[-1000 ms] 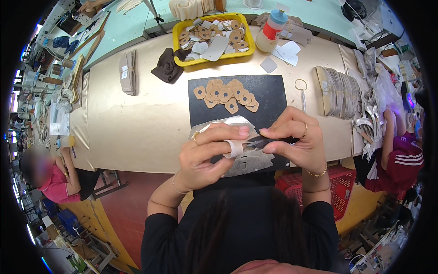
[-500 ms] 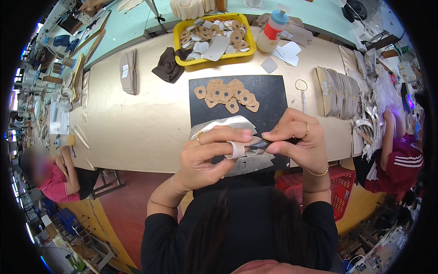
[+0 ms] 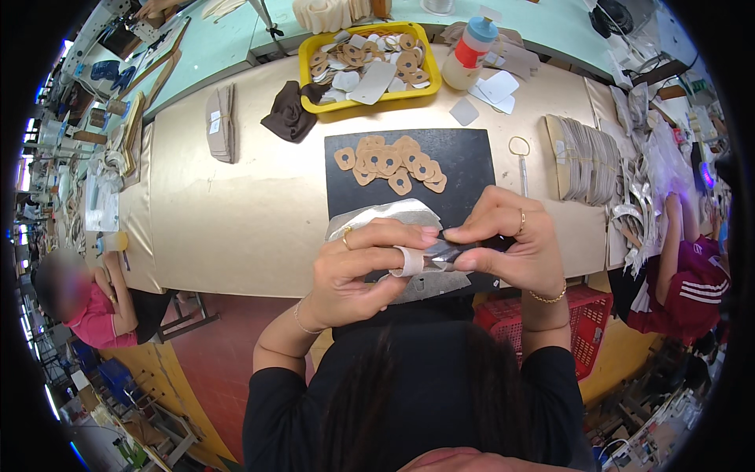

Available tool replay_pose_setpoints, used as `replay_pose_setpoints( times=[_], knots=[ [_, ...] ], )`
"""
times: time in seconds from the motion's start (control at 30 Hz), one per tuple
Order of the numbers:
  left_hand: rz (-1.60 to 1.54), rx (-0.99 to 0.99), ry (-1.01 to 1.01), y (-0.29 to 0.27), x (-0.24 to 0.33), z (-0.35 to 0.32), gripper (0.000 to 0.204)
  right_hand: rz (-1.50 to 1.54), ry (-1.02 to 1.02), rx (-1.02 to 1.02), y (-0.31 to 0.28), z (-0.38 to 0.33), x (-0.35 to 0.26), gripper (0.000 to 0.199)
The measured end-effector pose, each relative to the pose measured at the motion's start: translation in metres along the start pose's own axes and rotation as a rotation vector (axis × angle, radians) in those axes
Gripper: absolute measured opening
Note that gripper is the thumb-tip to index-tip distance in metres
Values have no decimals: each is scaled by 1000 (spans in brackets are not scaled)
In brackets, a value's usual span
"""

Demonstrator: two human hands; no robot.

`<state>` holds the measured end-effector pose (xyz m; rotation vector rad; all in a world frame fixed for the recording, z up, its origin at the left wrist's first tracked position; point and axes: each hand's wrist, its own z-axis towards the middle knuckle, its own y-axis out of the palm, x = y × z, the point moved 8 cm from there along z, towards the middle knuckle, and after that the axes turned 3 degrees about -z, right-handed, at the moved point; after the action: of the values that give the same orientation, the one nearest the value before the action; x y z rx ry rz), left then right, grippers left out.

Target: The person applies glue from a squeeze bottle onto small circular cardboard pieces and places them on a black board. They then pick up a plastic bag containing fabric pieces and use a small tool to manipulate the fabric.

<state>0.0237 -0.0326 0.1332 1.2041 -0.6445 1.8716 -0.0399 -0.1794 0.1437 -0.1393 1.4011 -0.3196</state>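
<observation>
My left hand [image 3: 358, 271] is closed on a silvery sheet piece [image 3: 397, 210], its fingers over the front part; one finger wears a pale wrap. Against that piece my right hand [image 3: 515, 244] pinches a small dark tool [image 3: 450, 253] with a shiny metal tip, partly covered by my fingers, so its kind is unclear. Both hands meet over the near edge of a black mat [image 3: 468, 169]. Beyond them on the mat lies a heap of small tan patches [image 3: 388, 161] with dark centre marks. Another grey silvery piece [image 3: 432, 285] shows below my left fingers.
A yellow tray [image 3: 370, 108] of tan and white patches stands behind the mat, beside a blue-capped bottle [image 3: 470, 59]. Dark brown cloth [image 3: 291, 116] lies left; a looped metal tool [image 3: 523, 169] and stacked taupe pieces [image 3: 586, 161] lie right. People sit at both sides.
My right fingers and the dark tool have shifted slightly left, closer to my left fingertips. More of the tool's metal tip shows. The heap and the mat stay put.
</observation>
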Motion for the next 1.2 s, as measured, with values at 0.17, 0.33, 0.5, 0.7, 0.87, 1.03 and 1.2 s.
replay_pose_setpoints(
  times=[0.17, 0.33, 0.5, 0.7, 0.87, 1.03, 1.2],
  knots=[
    [-38, 2, -16, 1, -2, 0, 25, 27, 3, 8, -1, 0, 0, 22],
    [-141, -19, -136, 3, -8, -1, 19, 13, 24, 36, -4, -1, 3, 22],
    [-819, 116, -631, 18, -39, -19, 20, 27, -65, 82, -6, 1, 0, 25],
    [-1044, 59, -662, 31, -41, -23, 29, 50, -28, 92, 1, 0, 5, 29],
    [-1144, -38, -599, 34, -36, -18, 30, 38, -64, 83, 2, -2, 3, 26],
    [-1093, 27, -677, 37, -40, -21, 31, 16, -86, 143, -3, -5, 1, 25],
    [-1016, 63, -729, 36, -42, -23, 31, 15, -99, 128, -4, -4, -3, 25]
  ],
)
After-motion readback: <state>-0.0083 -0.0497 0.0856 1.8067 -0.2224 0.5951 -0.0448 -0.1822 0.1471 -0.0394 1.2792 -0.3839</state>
